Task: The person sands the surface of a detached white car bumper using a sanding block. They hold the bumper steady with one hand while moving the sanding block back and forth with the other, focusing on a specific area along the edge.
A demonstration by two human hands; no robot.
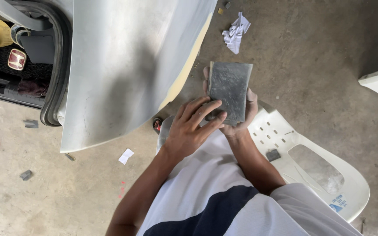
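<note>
1. Your right hand [240,114] lies under the grey sanding block [228,91], palm up, fingers curled round its far and right edges; it carries the block from below.
2. Your left hand [192,126] rests on the block's near left corner, fingers stretched out flat and pressing on the grey face, thumb tucked at the lower edge. It is not closed round the block, only laid on it.
3. The block is a flat grey rectangle, its face dull and smeared, held just in front of your chest and tilted slightly toward you.
4. Just left of the block stands the sanded car panel [123,70], pale grey with a cream strip along its right edge. Block and panel are apart.
5. Right of the block and below it sits the white plastic chair [324,188]; a small dark scrap [273,154] lies on the seat.
6. Beyond the block, on the concrete floor [311,57], lies a crumpled white paper [236,32].
7. Left of the block and lower, a small white slip [126,156] lies on the floor, with dark grey scraps [26,175] farther left.
</note>
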